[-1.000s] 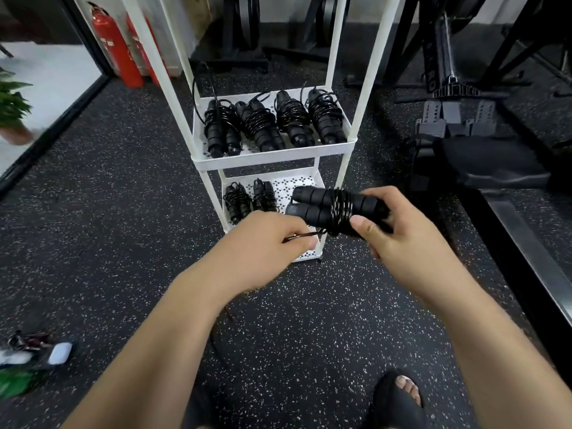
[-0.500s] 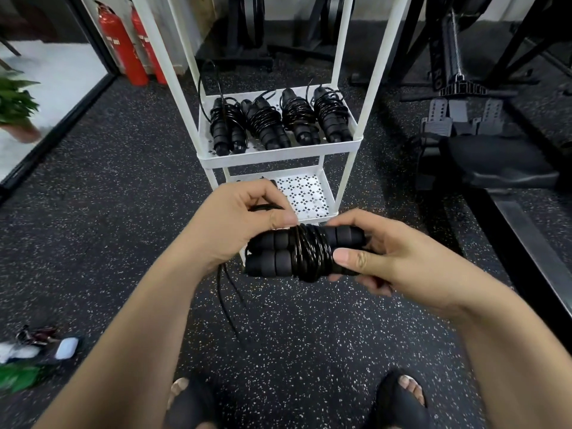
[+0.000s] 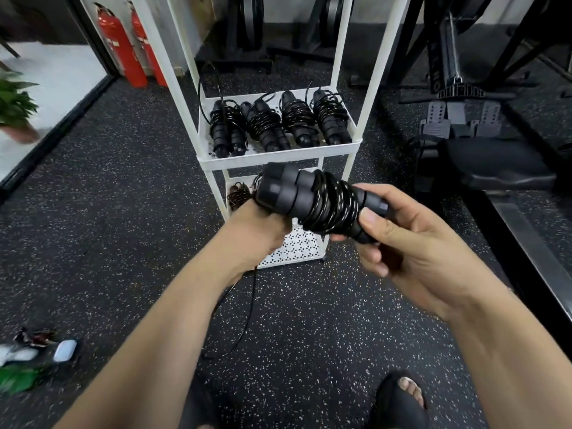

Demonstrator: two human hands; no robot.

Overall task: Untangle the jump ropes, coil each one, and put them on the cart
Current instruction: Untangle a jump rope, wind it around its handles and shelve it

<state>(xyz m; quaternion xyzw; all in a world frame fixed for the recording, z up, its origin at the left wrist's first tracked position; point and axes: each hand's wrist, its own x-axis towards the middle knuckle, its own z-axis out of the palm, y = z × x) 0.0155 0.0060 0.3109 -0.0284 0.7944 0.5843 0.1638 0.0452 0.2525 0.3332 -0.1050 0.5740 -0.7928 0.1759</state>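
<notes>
Floor (image 3: 123, 212): black rubber, white-speckled, matte. Pale floor beyond a black threshold at 10 o'clock. Two red fire extinguishers (image 3: 122, 48) at 11, green plant (image 3: 15, 100) at 9. Black steel gym machine (image 3: 458, 119) with padded seat at 2.

Cart (image 3: 278, 154) at 12: white tubular posts, perforated trays. Middle tray holds four coiled ropes (image 3: 266, 125) side by side, with black ribbed handles and glossy cord wraps. One more brownish coil (image 3: 240, 195) sits on the lower tray, mostly hidden.

Jump rope (image 3: 315, 199) is at centre, in the air in front of the cart: two black foam handles side by side, cord wound tight round the middle. Right hand (image 3: 411, 239) clamps the 3 o'clock end, thumb on top. Left hand (image 3: 253, 233) is curled under the 9 o'clock end, fingertips hidden. Loose cord tail (image 3: 244, 320) drops toward 6, looping on the floor. Black sandal (image 3: 399, 397) at 5.
</notes>
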